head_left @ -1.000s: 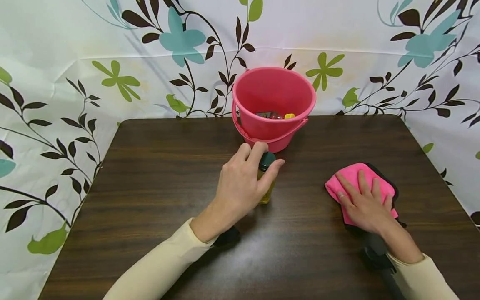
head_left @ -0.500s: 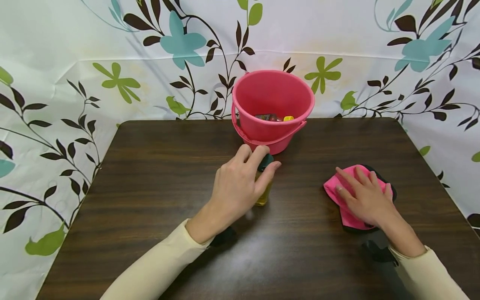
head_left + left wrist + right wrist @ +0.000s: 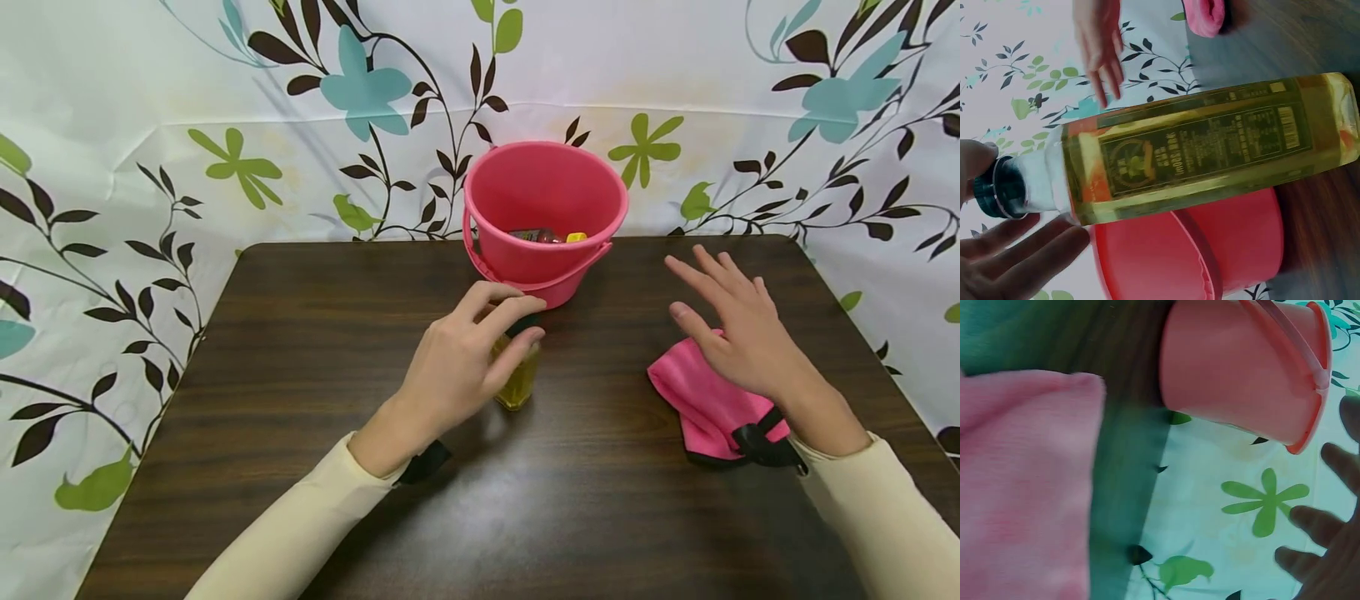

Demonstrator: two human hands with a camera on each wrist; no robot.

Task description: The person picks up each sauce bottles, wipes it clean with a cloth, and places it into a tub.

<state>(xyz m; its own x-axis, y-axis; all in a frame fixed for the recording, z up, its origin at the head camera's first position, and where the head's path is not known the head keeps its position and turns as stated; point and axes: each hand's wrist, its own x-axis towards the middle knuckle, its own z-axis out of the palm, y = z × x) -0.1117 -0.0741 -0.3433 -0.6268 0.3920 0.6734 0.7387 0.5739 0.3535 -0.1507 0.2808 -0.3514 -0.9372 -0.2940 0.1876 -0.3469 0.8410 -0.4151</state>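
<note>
A square, clear oil bottle (image 3: pixel 517 379) with yellow liquid and a dark green cap stands on the table in front of the bucket. My left hand (image 3: pixel 453 367) holds it round the cap and neck from above. In the left wrist view the thumb is at the cap of the oil bottle (image 3: pixel 1204 144), and the fingers lie on the other side of the neck. Spread fingers show on my right hand (image 3: pixel 738 325), which hovers over a folded pink cloth (image 3: pixel 701 392) with a black edge. Nothing is in that hand, and its forearm hides part of the cloth.
A pink bucket (image 3: pixel 543 200) stands at the back of the dark wooden table (image 3: pixel 337 333), its handle lowered in front. Several small items (image 3: pixel 551 237), one yellow, lie inside. Behind the table hangs a white floral sheet (image 3: pixel 300 167).
My right hand has lifted off the pink cloth and moved up and away, fingers spreading. My left hand and the oil bottle have shifted slightly to the left.
</note>
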